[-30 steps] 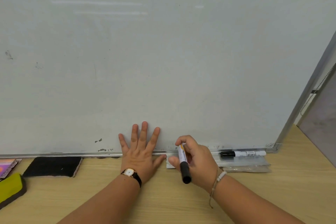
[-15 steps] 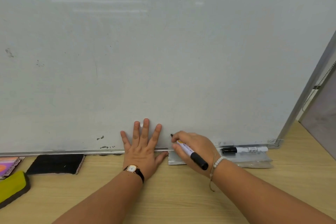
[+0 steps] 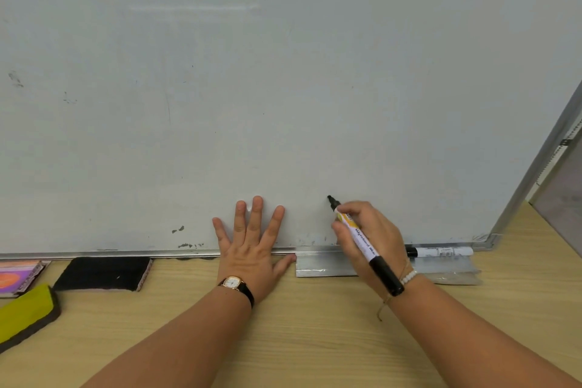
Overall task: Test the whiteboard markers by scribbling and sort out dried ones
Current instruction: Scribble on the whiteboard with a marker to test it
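Note:
A large whiteboard (image 3: 283, 88) stands on a wooden table and fills most of the view. My right hand (image 3: 374, 239) grips a white whiteboard marker (image 3: 362, 238) with a yellow label, its black cap pushed onto the rear end. Its black tip is bare and rests against the board near the bottom. My left hand (image 3: 252, 246) lies flat with fingers spread on the board's lower edge, a watch on its wrist. A second marker (image 3: 441, 251), white with a black cap, lies on the metal tray (image 3: 321, 266) to the right of my right hand.
A black eraser (image 3: 100, 274) lies on the wooden table (image 3: 299, 324) below the board's left part. A yellow-green eraser (image 3: 25, 309) and a pink-orange booklet (image 3: 19, 276) sit at the far left. The board's metal frame (image 3: 535, 167) ends at the right.
My right hand has lifted from the tray and turned the marker around, so the bare tip now points up and touches the board. My left hand has stayed flat in place.

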Available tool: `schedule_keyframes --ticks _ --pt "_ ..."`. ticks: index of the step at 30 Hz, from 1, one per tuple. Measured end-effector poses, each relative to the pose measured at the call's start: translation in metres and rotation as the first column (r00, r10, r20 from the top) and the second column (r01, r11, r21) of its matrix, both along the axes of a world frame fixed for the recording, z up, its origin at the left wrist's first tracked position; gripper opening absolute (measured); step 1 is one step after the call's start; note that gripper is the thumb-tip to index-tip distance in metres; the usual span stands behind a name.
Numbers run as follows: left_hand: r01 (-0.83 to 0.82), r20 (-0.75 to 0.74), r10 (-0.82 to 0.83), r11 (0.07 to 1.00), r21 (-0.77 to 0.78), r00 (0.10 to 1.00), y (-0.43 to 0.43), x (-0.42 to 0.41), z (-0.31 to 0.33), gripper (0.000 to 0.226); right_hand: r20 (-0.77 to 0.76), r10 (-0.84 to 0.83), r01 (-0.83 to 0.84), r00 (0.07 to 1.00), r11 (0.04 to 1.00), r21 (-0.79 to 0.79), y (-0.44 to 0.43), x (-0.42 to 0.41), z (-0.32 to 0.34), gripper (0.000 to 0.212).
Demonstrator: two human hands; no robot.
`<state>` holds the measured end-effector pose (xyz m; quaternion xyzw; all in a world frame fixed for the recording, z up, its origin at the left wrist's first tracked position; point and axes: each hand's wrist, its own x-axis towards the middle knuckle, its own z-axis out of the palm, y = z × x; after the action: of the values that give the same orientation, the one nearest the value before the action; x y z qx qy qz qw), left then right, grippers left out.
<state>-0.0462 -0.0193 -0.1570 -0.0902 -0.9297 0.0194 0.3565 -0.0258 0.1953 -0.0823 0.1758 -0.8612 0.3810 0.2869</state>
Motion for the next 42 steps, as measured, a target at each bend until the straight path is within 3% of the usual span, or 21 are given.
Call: schedule_keyframes --ticks 2,5,6,8,11,13,15,17,22,24,27,29,32,33,38,42 --pt "0.002 -0.003 -0.002 1.0 0.0 1.0 0.0 0.0 -0.001 0.093 0.047 0.005 -0.01 0.999 0.994 0.11 0.002 0.002 -0.004 0.047" --pt "0.003 -0.012 -0.003 1.0 -0.002 1.0 0.0 -0.001 0.0 0.094 0.277 -0.016 -0.13 0.961 0.856 0.501 0.006 0.004 -0.021 0.069" --pt "0.003 -0.012 -0.003 1.0 -0.004 1.0 0.0 0.0 0.001 0.094 0.282 -0.023 -0.128 0.959 0.854 0.504 0.009 0.003 -0.022 0.07" --pt "-0.002 -0.009 0.002 1.0 -0.008 1.0 0.0 0.0 0.0 0.093 0.234 -0.033 -0.053 0.972 0.934 0.352 0.011 0.002 -0.016 0.06" --pt "-0.004 -0.01 0.004 1.0 -0.007 1.0 0.0 0.0 -0.001 0.093 0.015 -0.08 0.078 0.997 0.989 0.122 0.015 0.003 -0.012 0.042" --pt "-0.003 -0.013 0.003 1.0 -0.007 1.0 0.0 0.0 -0.001 0.093 0.05 -0.06 0.05 0.997 0.982 0.18 0.015 0.005 -0.016 0.044" --pt "0.0 -0.013 0.0 1.0 -0.005 1.0 0.0 0.0 0.0 0.093 0.204 -0.035 -0.037 0.978 0.94 0.338 0.015 0.008 -0.026 0.055" --pt "0.001 -0.011 -0.001 1.0 -0.003 1.0 0.0 0.0 0.0 0.093 0.211 -0.025 -0.06 0.977 0.921 0.385 0.017 0.007 -0.032 0.056" --pt "-0.003 -0.015 0.003 1.0 -0.007 1.0 0.0 0.0 0.0 0.094 0.031 -0.1 0.098 0.994 0.993 0.071 0.019 0.008 -0.013 0.041" --pt "-0.002 -0.016 0.002 1.0 -0.006 1.0 0.0 0.0 0.0 0.094 0.071 -0.087 0.079 0.994 0.991 0.112 0.021 0.01 -0.012 0.042" --pt "-0.004 -0.015 0.004 1.0 -0.005 1.0 0.0 0.0 0.0 0.094 0.105 -0.05 0.012 0.993 0.944 0.331 0.026 0.008 -0.02 0.045" --pt "-0.005 -0.014 0.005 1.0 -0.005 1.0 0.0 0.0 -0.001 0.094 0.043 -0.077 0.062 0.996 0.959 0.276 0.031 0.005 -0.013 0.041" --pt "-0.004 -0.007 0.004 1.0 0.0 1.0 -0.001 -0.001 -0.001 0.094 -0.037 -0.132 0.134 0.991 0.99 0.048 0.037 0.004 0.005 0.037" --pt "-0.003 -0.006 0.003 1.0 0.0 1.0 0.0 -0.001 -0.001 0.094 -0.037 -0.131 0.133 0.991 0.99 0.05 0.038 0.005 0.005 0.037" --pt "-0.009 -0.01 0.009 1.0 -0.002 1.0 -0.001 -0.001 -0.001 0.093 0.047 -0.094 0.071 0.995 0.933 0.354 0.045 0.005 -0.018 0.043" --pt "-0.012 -0.009 0.012 1.0 -0.003 1.0 0.0 -0.001 -0.001 0.094 -0.055 -0.196 0.199 0.979 0.977 0.072 0.052 0.005 0.004 0.041"
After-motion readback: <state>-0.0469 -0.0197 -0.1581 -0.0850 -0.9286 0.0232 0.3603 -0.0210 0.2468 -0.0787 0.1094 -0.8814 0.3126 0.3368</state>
